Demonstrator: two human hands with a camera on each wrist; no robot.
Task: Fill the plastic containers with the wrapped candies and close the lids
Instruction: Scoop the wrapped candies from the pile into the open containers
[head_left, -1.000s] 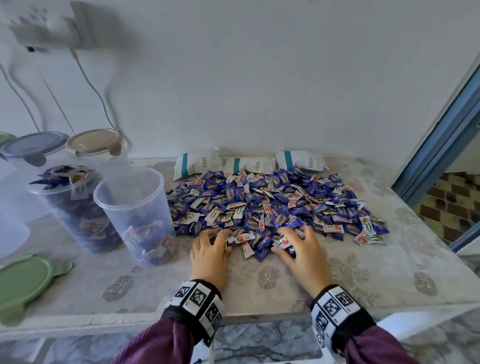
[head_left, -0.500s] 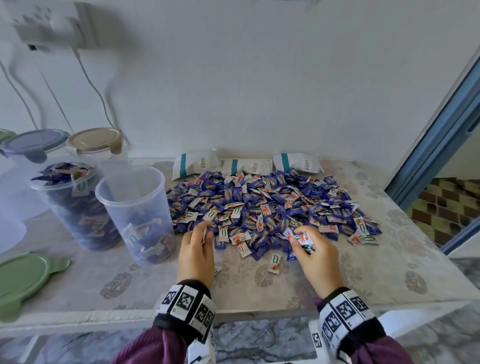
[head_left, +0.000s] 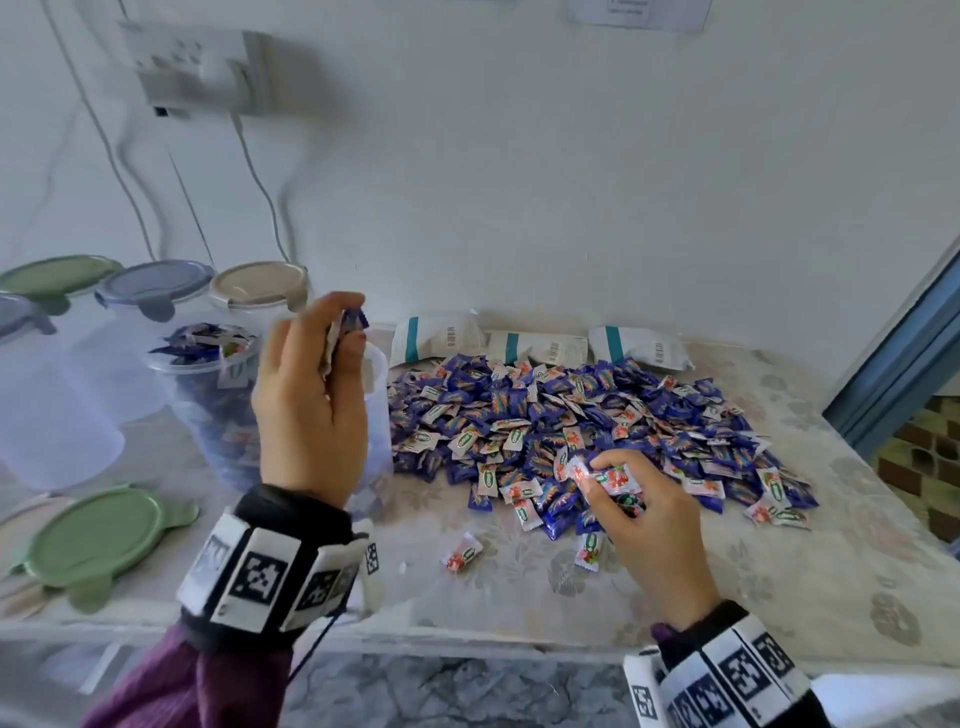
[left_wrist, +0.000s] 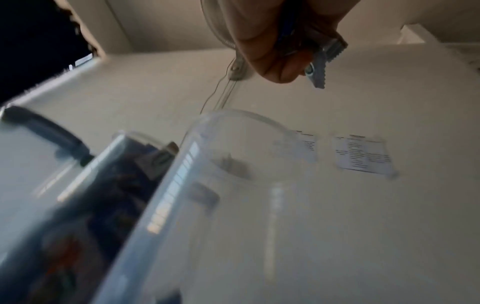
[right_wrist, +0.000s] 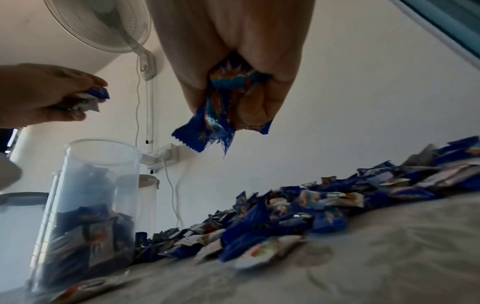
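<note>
Your left hand (head_left: 311, 410) has risen from the pile (head_left: 587, 436) clutching candies, and now hangs left of centre right above the open container (head_left: 376, 415), while your right hand (head_left: 649, 514), lower right, grips candies over the surface (head_left: 779, 597).

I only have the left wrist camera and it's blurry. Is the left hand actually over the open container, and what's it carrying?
Observer: Yes. In the head view the left hand is raised above the open container, gripping a bunch of wrapped candies.
Operator: How full is that container?
Observer: The right wrist view shows candies only in its lower part; the upper part is empty.
Operator: And the right hand?
Observer: The right hand is at the near edge of the candy pile, gripping its own handful.
Operator: Did anything spill?
Observer: Two candies, one and another, lie apart from the pile on the tablecloth.
</note>
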